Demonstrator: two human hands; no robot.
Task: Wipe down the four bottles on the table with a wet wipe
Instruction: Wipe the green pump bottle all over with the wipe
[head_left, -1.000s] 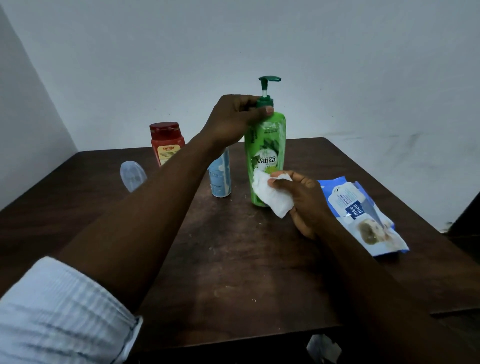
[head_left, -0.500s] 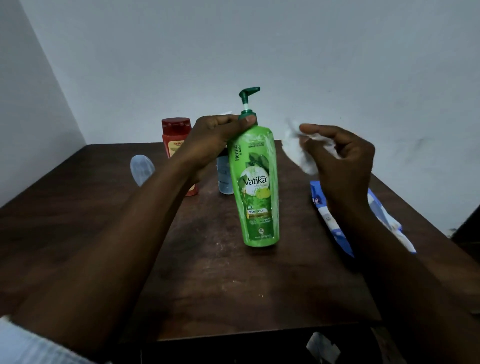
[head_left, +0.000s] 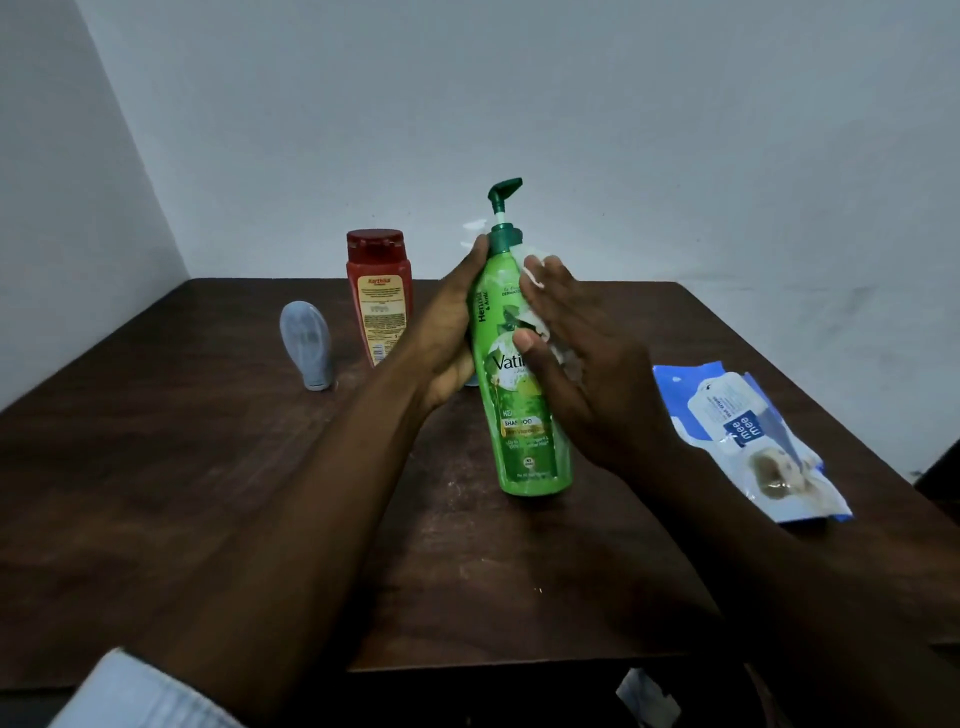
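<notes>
Right hand (head_left: 582, 364) now holding wipe (head_left: 535, 270) against green bottle (head_left: 524, 415), left hand (head_left: 452, 332) gripping it, near-upright, pump up.

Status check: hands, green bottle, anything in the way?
Left hand grips green Vatika pump bottle. Right hand holds wet wipe against its front. Nothing in the way.

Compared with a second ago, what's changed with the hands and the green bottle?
The green bottle has come nearer the person. The right hand, which had lifted the wipe away, is back pressing it on the bottle's upper front. The left hand, earlier round the neck, now holds the bottle's left side. The red bottle, grey bottle and wipes pack stayed put.
</notes>
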